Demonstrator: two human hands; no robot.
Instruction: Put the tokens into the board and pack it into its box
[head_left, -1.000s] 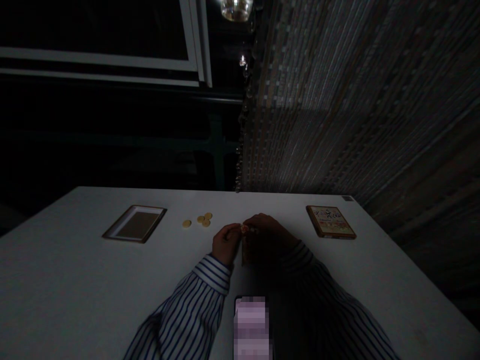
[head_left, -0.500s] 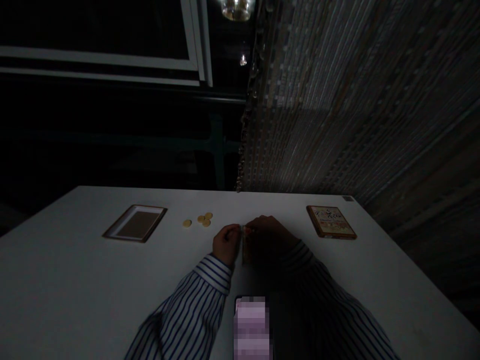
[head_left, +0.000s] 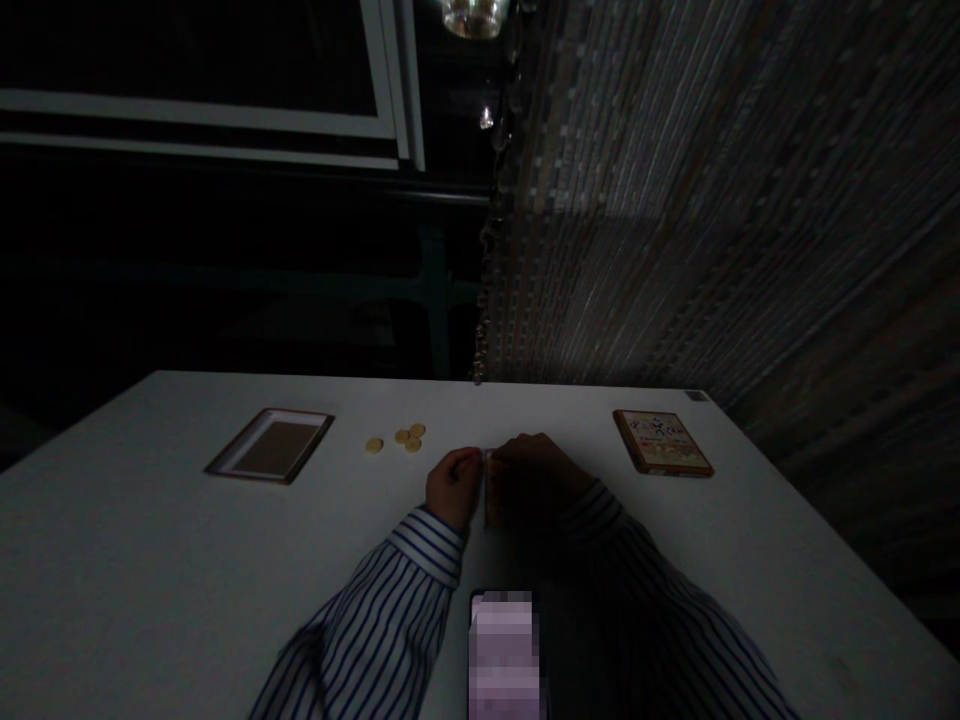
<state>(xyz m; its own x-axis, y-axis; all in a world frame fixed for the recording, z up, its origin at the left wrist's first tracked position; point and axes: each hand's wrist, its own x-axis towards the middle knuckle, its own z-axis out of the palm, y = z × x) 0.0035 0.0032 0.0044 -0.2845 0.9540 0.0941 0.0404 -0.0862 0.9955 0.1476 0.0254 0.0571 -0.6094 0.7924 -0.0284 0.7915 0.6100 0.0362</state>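
On a white table (head_left: 135, 570), taking the hands as clock centre, a shallow tray (head_left: 271, 450) lies at 9 o'clock, 4 yellowish discs (head_left: 413, 445) near 10. The left hand (head_left: 452, 487) has curled fingers beside a narrow patterned item (head_left: 491, 495) between both hands; its grip is unclear. A phone (head_left: 504, 652) lies at 6. The right hand (head_left: 538, 468) bends over the item, fingers too shadowed to tell. A patterned box (head_left: 664, 441) sits at 3.

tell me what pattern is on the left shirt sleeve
The left shirt sleeve has dark blue stripes on a pale ground; see it in the head view.
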